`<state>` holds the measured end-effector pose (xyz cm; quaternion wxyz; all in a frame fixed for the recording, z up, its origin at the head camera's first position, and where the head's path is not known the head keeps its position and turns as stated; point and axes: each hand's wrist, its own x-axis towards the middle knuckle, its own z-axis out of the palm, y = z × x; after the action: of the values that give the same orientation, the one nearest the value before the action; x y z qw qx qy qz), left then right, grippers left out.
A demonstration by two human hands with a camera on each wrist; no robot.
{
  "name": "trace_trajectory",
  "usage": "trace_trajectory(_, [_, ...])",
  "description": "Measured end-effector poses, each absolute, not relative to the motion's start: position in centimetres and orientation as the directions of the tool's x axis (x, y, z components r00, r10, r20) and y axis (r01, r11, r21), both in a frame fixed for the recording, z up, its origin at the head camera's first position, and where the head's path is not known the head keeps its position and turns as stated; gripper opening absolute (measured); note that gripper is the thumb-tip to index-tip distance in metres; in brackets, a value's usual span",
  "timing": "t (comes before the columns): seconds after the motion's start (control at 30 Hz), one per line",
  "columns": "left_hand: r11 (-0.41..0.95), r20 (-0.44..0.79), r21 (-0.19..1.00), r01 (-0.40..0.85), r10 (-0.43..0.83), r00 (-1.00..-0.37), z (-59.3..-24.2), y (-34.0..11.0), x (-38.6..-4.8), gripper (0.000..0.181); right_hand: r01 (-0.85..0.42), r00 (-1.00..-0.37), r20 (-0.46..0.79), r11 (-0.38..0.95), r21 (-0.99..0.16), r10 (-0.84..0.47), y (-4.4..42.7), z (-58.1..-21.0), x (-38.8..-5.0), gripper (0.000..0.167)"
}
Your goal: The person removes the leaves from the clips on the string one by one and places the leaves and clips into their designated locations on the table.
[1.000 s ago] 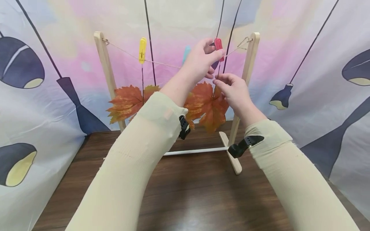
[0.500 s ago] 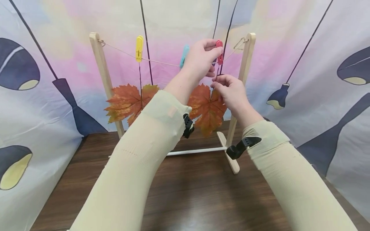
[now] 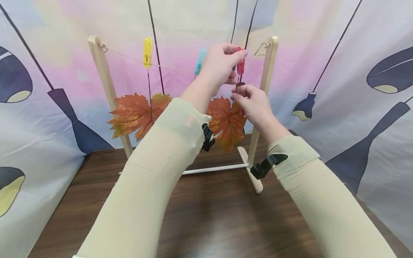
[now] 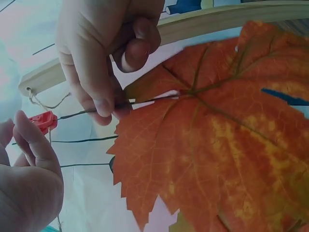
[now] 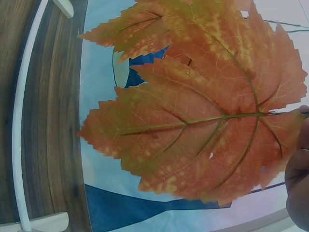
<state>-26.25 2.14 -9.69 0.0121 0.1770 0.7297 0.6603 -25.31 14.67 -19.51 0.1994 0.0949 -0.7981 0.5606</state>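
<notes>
My left hand [image 3: 219,66] pinches a red clothespin [image 3: 240,64] near the right end of a string; in the left wrist view the red clothespin [image 4: 43,122] meets the top of a dark stem. Just below, my right hand [image 3: 256,105] pinches that stem between thumb and fingertips. From it hangs an orange-red leaf [image 3: 227,123], which fills much of the right wrist view, its leaf veins [image 5: 222,117] plain. Whether the clothespin's tips are closed on the stem is hard to tell.
The string runs between two wooden posts [image 3: 104,71]. A yellow clothespin [image 3: 147,53] on it holds another leaf [image 3: 135,113]; a blue clothespin [image 3: 200,61] sits mid-string. A white bar [image 3: 216,168] joins the stand's feet above the brown table [image 3: 206,215].
The whole scene has shifted slightly left in the head view. Both hands stay close together, and the red clothespin's handles now look spread apart under my left fingers.
</notes>
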Motion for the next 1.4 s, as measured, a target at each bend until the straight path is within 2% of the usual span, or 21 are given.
trace_trajectory(0.4, [0.036, 0.269, 0.956, 0.292, 0.292, -0.918, -9.82, 1.45, -26.56, 0.028, -0.365, -0.9, 0.43, 0.413, -0.834, 0.072, 14.35, -19.3, -25.17, 0.022])
trace_trajectory(0.93, [0.033, 0.304, 0.945, 0.325, 0.28, -0.911, -9.97, 1.55, -26.55, 0.029, -0.354, -0.899, 0.427, 0.415, -0.838, 0.096, 14.51, -19.53, -25.13, 0.024])
trace_trajectory(1.4, [0.08, 0.303, 0.94, 0.331, 0.246, -0.921, -9.51, 1.29, -26.22, 0.019, -0.371, -0.894, 0.437, 0.388, -0.844, 0.097, 14.35, -19.5, -25.11, 0.023])
